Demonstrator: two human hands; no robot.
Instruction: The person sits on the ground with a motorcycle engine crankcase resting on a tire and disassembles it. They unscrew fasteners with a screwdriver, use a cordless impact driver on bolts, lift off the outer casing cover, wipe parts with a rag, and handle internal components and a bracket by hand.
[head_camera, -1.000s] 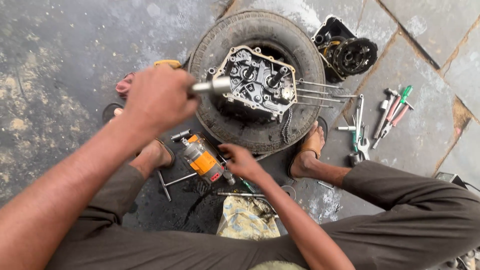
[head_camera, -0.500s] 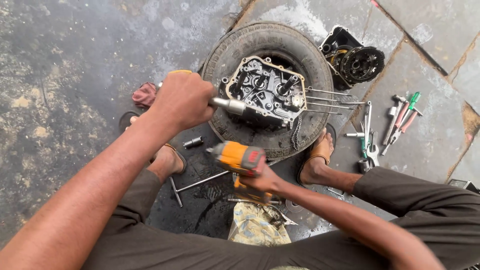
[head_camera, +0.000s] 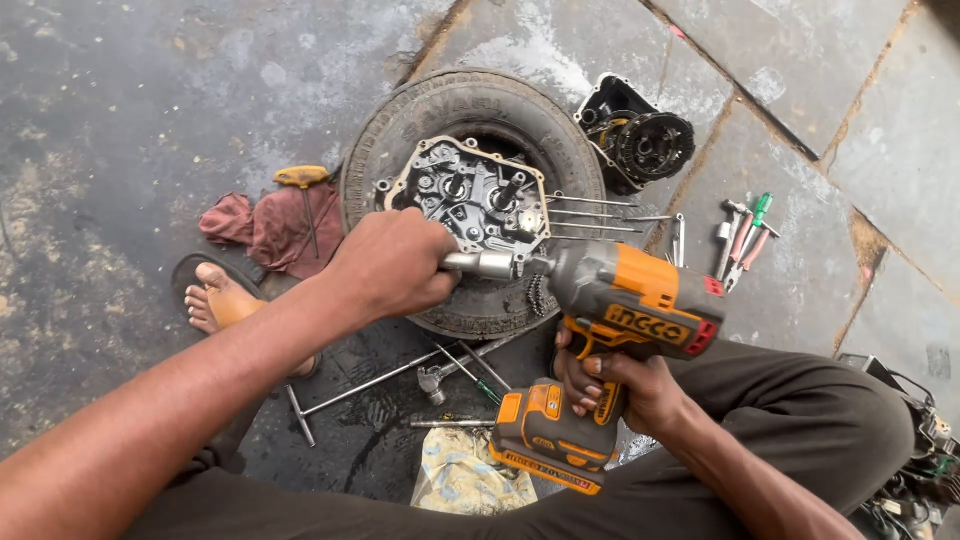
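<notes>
My left hand (head_camera: 392, 265) is closed around a silver socket piece (head_camera: 480, 264) that meets the nose of an orange and grey cordless impact wrench (head_camera: 620, 300). My right hand (head_camera: 615, 385) grips the wrench's handle, just above its battery pack (head_camera: 545, 435). The tool lies sideways, pointing left, over the near rim of a small black tyre (head_camera: 400, 130). A grey engine block (head_camera: 470, 195) with several long studs sticking out to the right rests on top of the tyre.
A black engine cover (head_camera: 640, 140) lies beyond the tyre. Screwdrivers and spanners (head_camera: 740, 235) lie on the stone slabs at right. A red rag (head_camera: 270, 225) and a yellow-handled T-wrench (head_camera: 302, 180) lie at left, my sandalled foot (head_camera: 225, 300) below them. Metal bars (head_camera: 380, 380) and patterned cloth (head_camera: 460, 480) lie near my legs.
My right hand picked the impact wrench up from the ground and raised it to the socket piece in my left hand. The view moved closer and shifted.
</notes>
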